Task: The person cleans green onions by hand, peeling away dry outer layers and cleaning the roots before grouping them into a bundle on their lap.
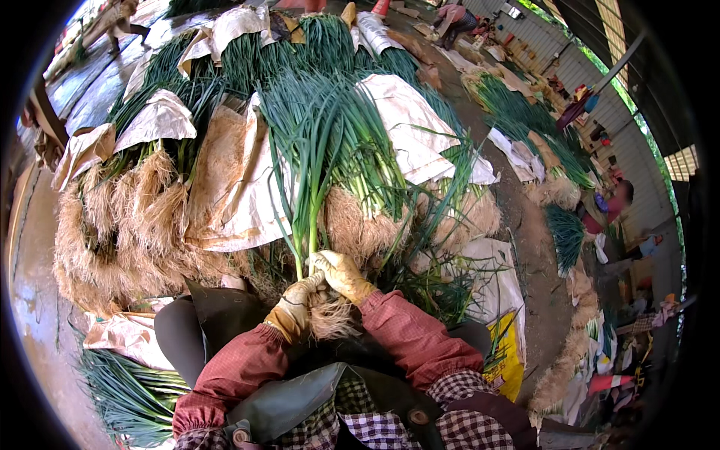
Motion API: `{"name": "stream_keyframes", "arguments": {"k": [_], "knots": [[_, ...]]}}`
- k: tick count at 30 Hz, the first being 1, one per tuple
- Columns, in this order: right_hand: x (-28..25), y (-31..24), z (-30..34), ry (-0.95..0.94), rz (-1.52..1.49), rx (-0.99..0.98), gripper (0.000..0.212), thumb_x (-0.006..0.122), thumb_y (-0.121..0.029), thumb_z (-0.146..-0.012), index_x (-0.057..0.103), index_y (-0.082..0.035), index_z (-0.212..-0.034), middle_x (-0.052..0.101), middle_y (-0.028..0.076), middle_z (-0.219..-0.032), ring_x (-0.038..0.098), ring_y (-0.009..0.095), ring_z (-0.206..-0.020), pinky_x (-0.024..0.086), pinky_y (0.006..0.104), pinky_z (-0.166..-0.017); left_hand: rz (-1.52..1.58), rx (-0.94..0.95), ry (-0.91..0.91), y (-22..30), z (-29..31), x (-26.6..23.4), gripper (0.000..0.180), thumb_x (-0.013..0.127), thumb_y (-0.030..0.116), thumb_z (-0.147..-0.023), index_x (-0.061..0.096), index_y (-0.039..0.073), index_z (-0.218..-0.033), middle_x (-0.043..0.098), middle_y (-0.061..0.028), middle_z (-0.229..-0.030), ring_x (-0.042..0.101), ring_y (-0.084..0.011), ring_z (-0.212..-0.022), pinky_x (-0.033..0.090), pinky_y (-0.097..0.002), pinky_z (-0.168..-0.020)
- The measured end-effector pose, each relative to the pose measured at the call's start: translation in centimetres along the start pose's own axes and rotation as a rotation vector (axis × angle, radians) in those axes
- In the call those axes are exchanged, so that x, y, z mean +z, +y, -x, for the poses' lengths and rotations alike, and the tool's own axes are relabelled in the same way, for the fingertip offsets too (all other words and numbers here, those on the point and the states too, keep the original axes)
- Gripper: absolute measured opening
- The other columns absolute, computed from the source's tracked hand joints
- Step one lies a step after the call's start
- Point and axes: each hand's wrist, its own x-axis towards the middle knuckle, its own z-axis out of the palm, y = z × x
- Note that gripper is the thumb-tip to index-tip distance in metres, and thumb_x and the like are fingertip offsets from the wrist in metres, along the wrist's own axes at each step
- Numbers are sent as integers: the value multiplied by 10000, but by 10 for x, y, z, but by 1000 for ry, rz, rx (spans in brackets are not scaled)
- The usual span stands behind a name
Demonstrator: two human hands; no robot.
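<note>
Both my hands wear pale, soiled gloves and meet in front of my lap. My left hand [296, 309] is closed round the lower stems of a few spring onions [313, 217], just above their roots. Beside it, slightly higher and farther right, my right hand [341, 274] has its fingers curled in on the same stems. The long green leaves point away from me, and the tan, stringy roots [332, 318] hang below the gloves toward my lap. Just beyond my hands lies a pile of spring onions [371, 180], its bushy roots facing me.
Pale sacks [409, 124] drape over parts of the large heap. More rooted bunches [135, 206] stand at the left, and trimmed-looking spring onions [131, 401] lie at the lower left. A yellow bag [507, 356] sits by my right side. Other people [456, 21] work along rows at right.
</note>
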Motion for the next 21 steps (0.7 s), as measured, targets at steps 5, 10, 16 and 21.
{"name": "stream_keyframes", "arguments": {"k": [5,10,16,21], "knots": [[-82,25,-39,431,743,527,355,642,-210,-757,536,-24,-1040,613,123,-934,597,228,-855,464,349,-754,-199,249,56,13,22,19,199,638,191,-799,485,101,-708,398,28,-493,342,-86,-378,283,-239,-356],[-116,24,-66,496,84,520,151,602,4,-729,531,-42,-855,604,127,-866,602,191,-735,490,315,-662,-193,294,14,11,1,7,171,601,160,-831,524,28,-754,513,-47,-593,532,-178,-498,478,-293,-494],[-27,-25,9,222,-222,259,33,574,-6,-789,545,2,-804,598,79,-766,555,112,-605,465,226,-513,-245,398,106,14,-21,-9,233,566,146,-854,580,-7,-1029,624,-79,-828,592,-150,-689,482,-247,-594],[-24,-17,23,219,-434,361,176,523,-192,-877,540,-37,-959,590,24,-817,546,90,-671,442,228,-607,-183,310,20,3,-15,2,168,564,107,-834,573,-17,-947,620,-111,-806,594,-193,-638,495,-282,-544]]}}
